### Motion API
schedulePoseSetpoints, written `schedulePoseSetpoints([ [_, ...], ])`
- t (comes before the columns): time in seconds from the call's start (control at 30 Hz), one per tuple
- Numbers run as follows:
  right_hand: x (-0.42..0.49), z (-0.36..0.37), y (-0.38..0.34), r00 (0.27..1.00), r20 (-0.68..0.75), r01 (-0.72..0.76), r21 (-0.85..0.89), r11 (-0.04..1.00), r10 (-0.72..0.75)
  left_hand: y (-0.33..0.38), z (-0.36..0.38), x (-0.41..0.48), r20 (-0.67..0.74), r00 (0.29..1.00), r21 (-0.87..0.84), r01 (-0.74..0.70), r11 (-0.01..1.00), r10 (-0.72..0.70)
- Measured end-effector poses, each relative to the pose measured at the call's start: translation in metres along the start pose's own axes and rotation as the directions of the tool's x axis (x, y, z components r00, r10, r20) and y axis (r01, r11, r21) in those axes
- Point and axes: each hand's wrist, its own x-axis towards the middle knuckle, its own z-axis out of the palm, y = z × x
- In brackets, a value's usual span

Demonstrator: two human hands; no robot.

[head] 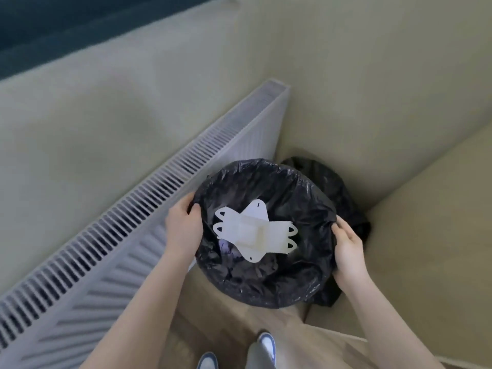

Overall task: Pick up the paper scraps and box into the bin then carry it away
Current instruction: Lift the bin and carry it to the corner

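Both hands grip the rim of the bin point(314, 198), left hand point(183, 227) and right hand point(347, 251) with fingers clamped on its black liner. The flattened white box point(253, 230) lies inside. The carrying step seems in hand; lifting needs clearance from the radiator point(149, 198) just beside the bin; the wood floor point(306, 339) toward the person looks open.

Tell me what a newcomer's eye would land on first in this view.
First the white flattened box, bright against the black bag lining the bin at centre frame. Next the two bare hands gripping the bin's rim, left hand and right hand on opposite sides. Then the long white radiator running diagonally along the wall to the left.
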Motion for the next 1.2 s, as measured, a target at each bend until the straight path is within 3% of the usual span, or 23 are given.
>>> schedulePoseSetpoints([
  [0.33, 0.154, 0.047, 0.160, 0.994, 0.046, -0.090, -0.106, 0.990, 0.095, -0.196, 0.056, 0.102, -0.121, 0.982, 0.020, 0.146, 0.989, -0.142],
  [0.57, 0.228, 0.066, 0.245, 0.995, 0.034, -0.084, -0.226, 0.970, 0.095, -0.298, 0.080, 0.158, -0.089, 0.986, 0.158, 0.151, 0.976, -0.138],
  [0.73, 0.274, 0.069, 0.294, 0.991, 0.027, -0.114, -0.320, 0.940, 0.130, -0.362, 0.104, 0.189, -0.042, 0.976, 0.216, 0.216, 0.952, -0.213],
  [0.97, 0.315, 0.070, 0.328, 0.987, 0.016, -0.140, -0.385, 0.912, 0.158, -0.412, 0.126, 0.223, -0.018, 0.966, 0.311, 0.251, 0.917, -0.258],
  [1.2, 0.325, 0.071, 0.352, 0.974, 0.034, -0.187, -0.443, 0.877, 0.225, -0.440, 0.122, 0.237, 0.112, 0.917, 0.373, 0.319, 0.871, -0.383],
])
